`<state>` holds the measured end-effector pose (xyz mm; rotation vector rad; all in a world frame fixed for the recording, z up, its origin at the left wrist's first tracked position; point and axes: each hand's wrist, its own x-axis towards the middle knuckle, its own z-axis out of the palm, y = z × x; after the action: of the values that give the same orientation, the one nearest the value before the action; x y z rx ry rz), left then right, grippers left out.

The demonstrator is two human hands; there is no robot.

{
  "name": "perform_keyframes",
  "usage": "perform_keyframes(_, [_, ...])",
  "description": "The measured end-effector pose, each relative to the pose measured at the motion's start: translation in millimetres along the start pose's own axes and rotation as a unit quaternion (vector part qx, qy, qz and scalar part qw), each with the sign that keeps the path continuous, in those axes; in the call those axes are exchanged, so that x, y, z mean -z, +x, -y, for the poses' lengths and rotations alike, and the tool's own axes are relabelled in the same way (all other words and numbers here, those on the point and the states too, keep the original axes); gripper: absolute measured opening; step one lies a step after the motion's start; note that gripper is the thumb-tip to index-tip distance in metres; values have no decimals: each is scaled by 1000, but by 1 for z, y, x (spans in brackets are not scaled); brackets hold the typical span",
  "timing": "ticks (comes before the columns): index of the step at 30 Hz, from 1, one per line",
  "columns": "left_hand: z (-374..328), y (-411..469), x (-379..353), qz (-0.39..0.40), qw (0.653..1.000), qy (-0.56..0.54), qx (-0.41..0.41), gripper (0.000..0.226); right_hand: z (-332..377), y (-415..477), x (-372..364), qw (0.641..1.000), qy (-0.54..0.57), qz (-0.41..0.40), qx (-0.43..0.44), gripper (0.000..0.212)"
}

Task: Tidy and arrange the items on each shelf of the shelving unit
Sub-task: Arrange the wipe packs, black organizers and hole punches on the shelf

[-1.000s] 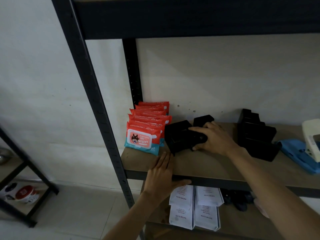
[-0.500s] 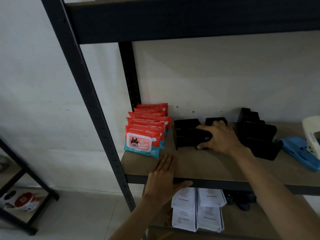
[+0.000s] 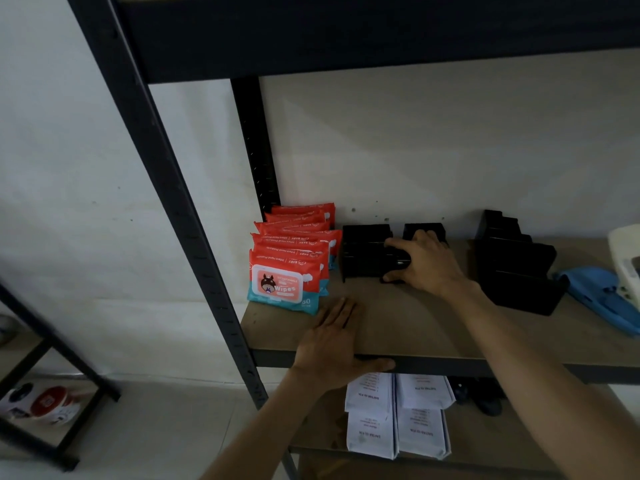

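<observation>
Storeroom: metal shelving unit [image 3: 166,188] stocked with wipes packs [image 3: 284,282]

Black on the shelving frame [image 3: 194,237], dull brown on the shelf board [image 3: 415,327]. Orange-red over a teal bottom band on the wipes packs [image 3: 284,282], with a pale label panel and a dark cartoon animal on the front one. Plain black on the small boxes [image 3: 363,252] and the stacked holders [image 3: 512,271]. Bright blue on the cloth [image 3: 595,292], cream on the device [image 3: 627,258]. White with black print on the packets [image 3: 370,431]. Off-white on the wall [image 3: 450,150].
</observation>
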<state>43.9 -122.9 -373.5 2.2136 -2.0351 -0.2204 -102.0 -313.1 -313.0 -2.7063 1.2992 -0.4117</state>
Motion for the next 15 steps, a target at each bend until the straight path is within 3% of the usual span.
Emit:
perform_keyframes(10, [-2,-1,2,19,1000,-10,1,121,-1,-14,12,999,19,34,3,91])
perform_keyframes(15, [-10,0,6,29,999,-24,-21,115,-23,-37,46,998,46,-38,-21,64])
